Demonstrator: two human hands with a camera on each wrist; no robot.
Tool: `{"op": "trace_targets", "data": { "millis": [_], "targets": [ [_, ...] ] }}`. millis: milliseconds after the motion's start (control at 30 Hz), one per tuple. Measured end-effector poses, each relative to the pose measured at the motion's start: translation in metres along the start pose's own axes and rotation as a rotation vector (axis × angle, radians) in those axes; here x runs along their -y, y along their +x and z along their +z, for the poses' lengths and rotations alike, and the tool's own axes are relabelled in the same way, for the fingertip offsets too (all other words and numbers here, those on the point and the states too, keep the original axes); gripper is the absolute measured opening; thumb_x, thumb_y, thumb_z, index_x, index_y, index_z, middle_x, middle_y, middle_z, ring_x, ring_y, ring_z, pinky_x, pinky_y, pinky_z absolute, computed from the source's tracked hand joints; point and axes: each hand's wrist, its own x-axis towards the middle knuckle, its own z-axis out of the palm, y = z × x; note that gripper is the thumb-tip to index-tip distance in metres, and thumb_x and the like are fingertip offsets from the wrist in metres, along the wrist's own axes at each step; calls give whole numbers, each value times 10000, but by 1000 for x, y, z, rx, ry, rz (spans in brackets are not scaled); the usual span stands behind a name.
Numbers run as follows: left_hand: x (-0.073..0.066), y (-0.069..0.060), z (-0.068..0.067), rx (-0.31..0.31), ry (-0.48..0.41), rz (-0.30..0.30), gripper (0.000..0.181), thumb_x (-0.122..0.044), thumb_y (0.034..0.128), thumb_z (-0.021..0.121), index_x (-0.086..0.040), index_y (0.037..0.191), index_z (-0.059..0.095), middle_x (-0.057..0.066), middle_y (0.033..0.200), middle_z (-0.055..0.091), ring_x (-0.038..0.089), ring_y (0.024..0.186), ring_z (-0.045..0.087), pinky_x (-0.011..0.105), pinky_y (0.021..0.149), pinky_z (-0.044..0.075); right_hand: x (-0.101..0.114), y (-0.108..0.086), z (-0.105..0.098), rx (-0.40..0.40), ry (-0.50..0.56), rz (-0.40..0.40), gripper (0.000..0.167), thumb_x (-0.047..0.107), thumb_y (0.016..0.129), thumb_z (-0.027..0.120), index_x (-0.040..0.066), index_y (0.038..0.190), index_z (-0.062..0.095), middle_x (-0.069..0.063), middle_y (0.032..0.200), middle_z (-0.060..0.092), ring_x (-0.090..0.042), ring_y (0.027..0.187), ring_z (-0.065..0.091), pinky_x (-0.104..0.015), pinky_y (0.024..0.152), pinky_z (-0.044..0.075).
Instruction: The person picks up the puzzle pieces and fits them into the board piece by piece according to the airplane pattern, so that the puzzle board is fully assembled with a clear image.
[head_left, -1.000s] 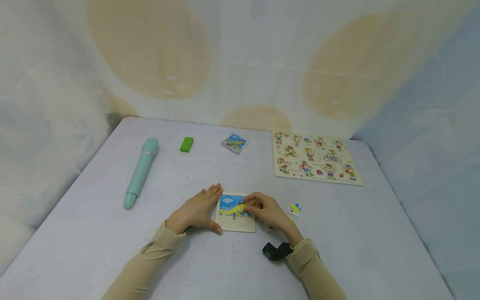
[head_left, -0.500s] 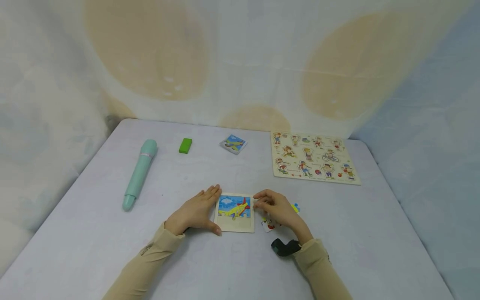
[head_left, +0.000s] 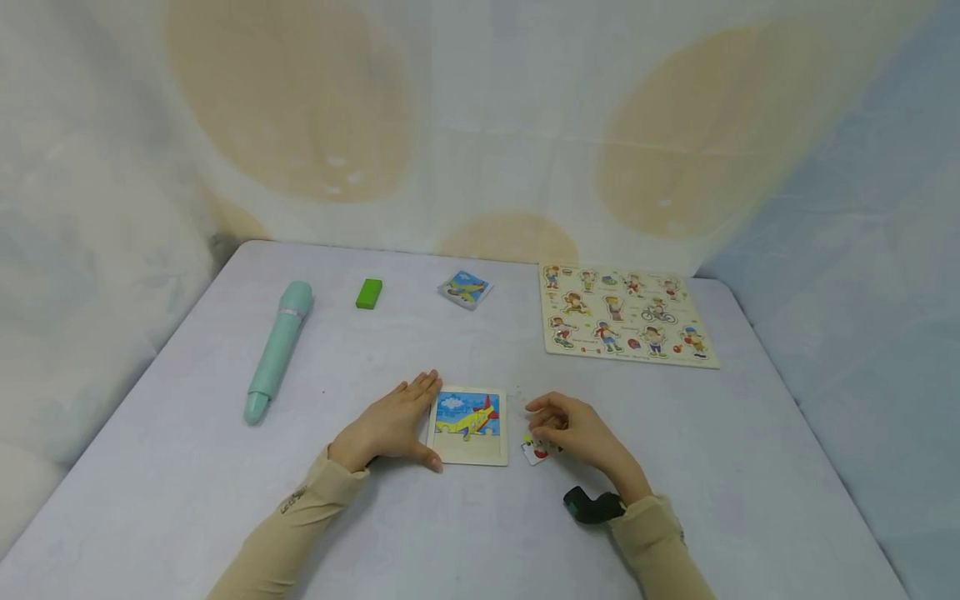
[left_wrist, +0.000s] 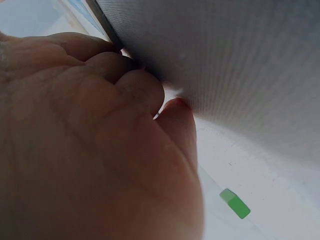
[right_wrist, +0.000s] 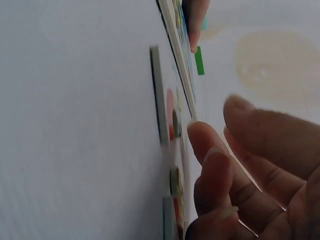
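Note:
A small puzzle tray [head_left: 471, 452] lies before me, its upper part filled with a yellow airplane against blue sky and its lower strip bare wood. My left hand [head_left: 392, 423] rests at the tray's left edge with fingers extended and thumb spread near the lower corner. To the right of the tray, my right hand [head_left: 581, 429] hovers over loose puzzle pieces [head_left: 535, 451], partly covering them. In the right wrist view, its fingers [right_wrist: 270, 135] are loosely bent and hold nothing, just beside a puzzle piece [right_wrist: 170, 107] on the table.
A peg puzzle board [head_left: 628, 317] with sports figures lies at the back right. Towards the back are an airplane picture card [head_left: 465, 289] and a green block [head_left: 369, 293]. A mint-green microphone-shaped object [head_left: 278, 352] lies at left on the white table [head_left: 420, 533].
My right hand has left the tray and moved right, over the loose pieces. A piece with the red tail now shows in the picture. The left hand has stayed put.

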Motion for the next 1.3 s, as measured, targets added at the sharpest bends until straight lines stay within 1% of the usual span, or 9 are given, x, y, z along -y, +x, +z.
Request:
{"op": "trace_targets", "data": {
  "millis": [100, 233, 367, 467, 667, 867, 933, 1067, 1300],
  "targets": [
    [-1, -1, -1, 1, -1, 0, 1253, -561, 602, 855, 42, 1510, 237, 184, 1606, 199, 330, 1502, 168, 509, 1216, 195, -2, -4, -3, 28, -25, -21, 403, 76, 830, 740, 62, 1208, 602, -77, 980, 692, -130, 723, 565, -206, 608, 487],
    [-1, -2, -1, 2, 3, 1, 1249, -561, 606, 852, 42, 1511, 236, 184, 1606, 198, 329, 1502, 170, 506, 1215, 199, -4, -6, -4, 70, -68, -58, 537, 102, 768, 805, 101, 1256, 580, -41, 999, 660, -109, 735, 565, -201, 647, 483],
    [-1, -2, -2, -3, 3, 3, 1250, -561, 604, 852, 44, 1509, 238, 187, 1605, 201, 331, 1501, 172, 509, 1214, 201, -4, -7, -4, 106, -72, -80, 575, 85, 751, 814, 92, 1272, 572, -52, 999, 614, -106, 747, 541, -196, 632, 473],
    [-1, -1, -2, -2, 1, 2, 1250, -562, 605, 851, 41, 1511, 236, 185, 1606, 196, 329, 1502, 169, 508, 1215, 198, -4, -7, -4, 112, -85, -83, 540, 54, 750, 805, 81, 1245, 592, -49, 976, 603, -100, 744, 527, -188, 623, 466],
    [0, -1, -1, 2, 5, 0, 1250, -568, 609, 847, 33, 1515, 231, 177, 1609, 192, 322, 1505, 162, 506, 1217, 194, -3, -7, -3, 89, -113, -77, 406, 37, 768, 783, 68, 1148, 645, -38, 909, 583, -109, 734, 500, -188, 617, 446],
    [0, -1, 0, -1, 2, 5, 1250, -566, 605, 850, 39, 1511, 237, 185, 1606, 198, 329, 1502, 170, 508, 1215, 200, -4, -2, -3, 46, -146, -5, 232, 96, 834, 736, 139, 1054, 676, -3, 859, 575, -134, 753, 492, -197, 628, 432],
    [1, -1, 0, -3, 1, 7, 1249, -565, 607, 850, 40, 1511, 238, 187, 1605, 199, 330, 1501, 172, 508, 1214, 200, -3, 1, -3, 37, -139, 17, 209, 113, 856, 718, 148, 1059, 682, -5, 848, 582, -136, 726, 506, -204, 605, 452],
    [2, 0, 1, -6, 4, 4, 1253, -573, 604, 847, 35, 1513, 236, 181, 1606, 198, 324, 1503, 170, 504, 1215, 200, -2, 6, -5, 23, -91, 37, 212, 126, 893, 679, 126, 1105, 684, -36, 807, 594, -139, 639, 529, -243, 524, 485],
    [2, 0, 1, -6, -8, -2, 1258, -576, 598, 848, 32, 1514, 237, 179, 1608, 192, 320, 1504, 164, 501, 1219, 190, -2, 16, -6, 9, -33, 45, 244, 146, 949, 611, 102, 1184, 659, -54, 779, 644, -144, 595, 539, -260, 491, 485]
  ]
}}
